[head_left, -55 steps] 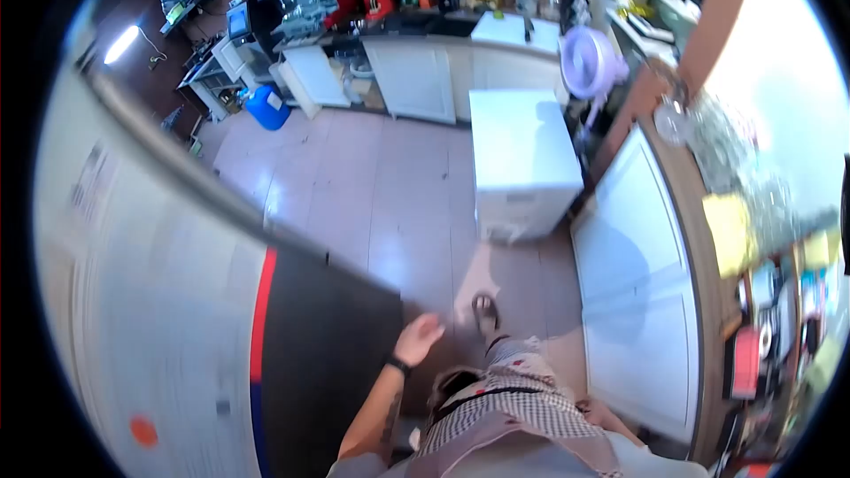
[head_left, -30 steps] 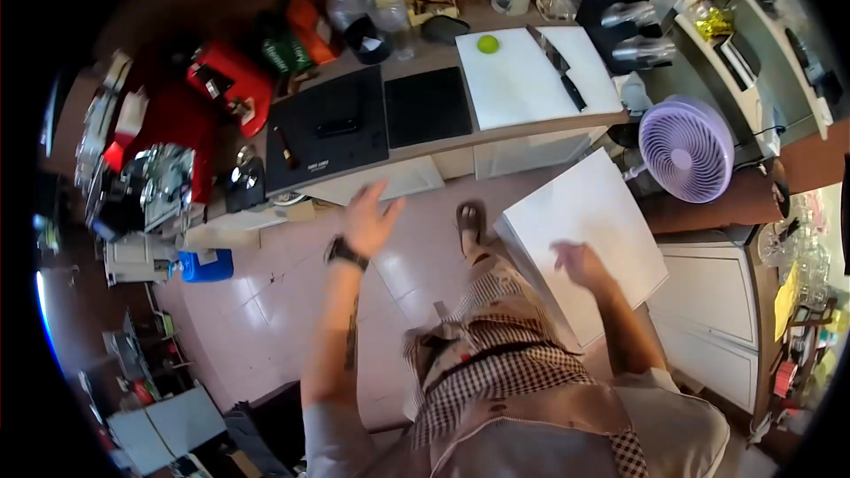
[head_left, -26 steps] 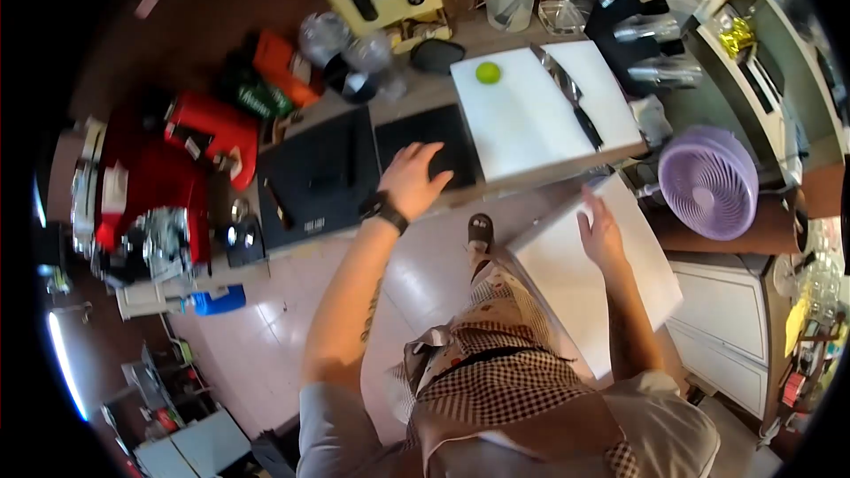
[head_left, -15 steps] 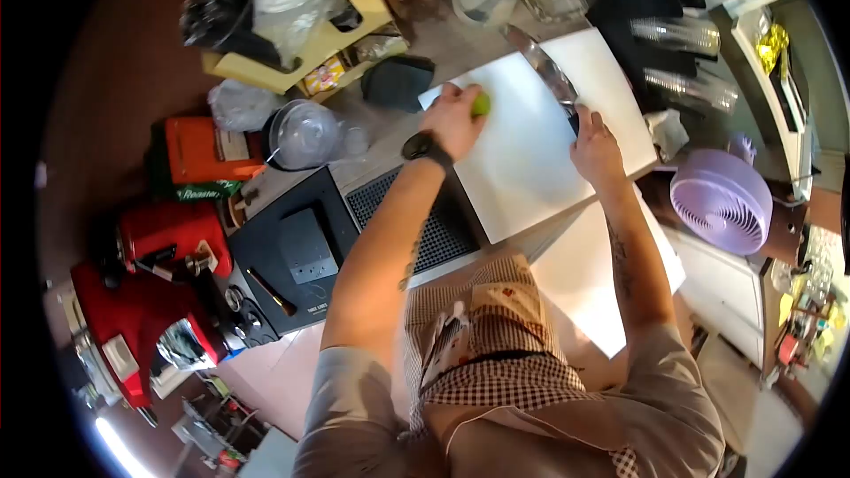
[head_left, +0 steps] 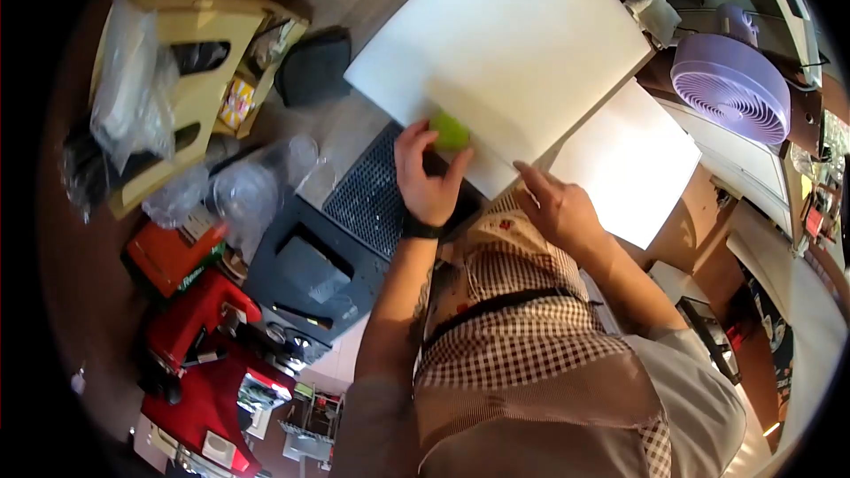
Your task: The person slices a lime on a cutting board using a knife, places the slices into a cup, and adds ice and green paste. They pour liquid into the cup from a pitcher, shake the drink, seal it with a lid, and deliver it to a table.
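My left hand (head_left: 427, 173), wearing a dark watch, curls round a green lime (head_left: 449, 131) at the near left side of a white cutting board (head_left: 522, 26). Its thumb and fingertips press on the fruit. To the right, my right hand (head_left: 562, 211) is closed with the index finger stretched forward, around a knife (head_left: 520, 165). Most of the knife is lost against the white board, and its handle is hidden in my palm. The knife hand is low over the board's near edge, a short way from the lime.
A black perforated drip mat (head_left: 367, 199) and a dark scale (head_left: 312, 270) lie to the left. Beyond them are a red espresso machine (head_left: 208, 389), an orange box (head_left: 173, 252) and a cardboard carrier (head_left: 199, 62). A purple fan (head_left: 733, 84) stands at the right.
My view has shifted closer. My left hand has drawn the lime toward me to the board's near edge. My right hand has come back from the board's far side with the knife.
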`<state>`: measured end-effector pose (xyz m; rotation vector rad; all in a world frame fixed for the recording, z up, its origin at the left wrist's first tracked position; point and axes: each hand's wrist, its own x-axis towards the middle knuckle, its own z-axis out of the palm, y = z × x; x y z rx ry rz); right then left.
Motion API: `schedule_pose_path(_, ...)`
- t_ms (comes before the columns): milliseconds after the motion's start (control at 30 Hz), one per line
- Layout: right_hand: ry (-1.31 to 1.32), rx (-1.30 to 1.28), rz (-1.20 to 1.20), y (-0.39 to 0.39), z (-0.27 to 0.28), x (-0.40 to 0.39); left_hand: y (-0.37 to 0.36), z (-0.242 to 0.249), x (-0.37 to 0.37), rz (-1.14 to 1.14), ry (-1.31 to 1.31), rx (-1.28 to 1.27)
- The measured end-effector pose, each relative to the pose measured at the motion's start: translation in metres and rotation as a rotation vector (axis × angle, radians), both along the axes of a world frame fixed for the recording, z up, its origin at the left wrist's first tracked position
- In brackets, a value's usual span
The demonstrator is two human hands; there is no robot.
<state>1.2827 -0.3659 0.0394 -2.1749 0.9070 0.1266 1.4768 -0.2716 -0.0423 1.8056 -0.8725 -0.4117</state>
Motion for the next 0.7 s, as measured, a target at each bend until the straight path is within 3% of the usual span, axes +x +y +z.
schedule_pose_path(200, 0.051, -0.046, 0.114, -0.007, -0.008, 0.003, 0.004, -0.009, -0.019, 0.138, 0.373, -0.172)
schedule_pose_path(433, 0.073, 0.063, 0.119, -0.016, -0.031, 0.008, 0.012, -0.023, -0.019, -0.066, 0.105, -0.051)
schedule_pose_path(700, 0.147, 0.024, 0.068, -0.036, 0.035, -0.010, 0.006, -0.018, -0.016, -0.059, 0.159, -0.089)
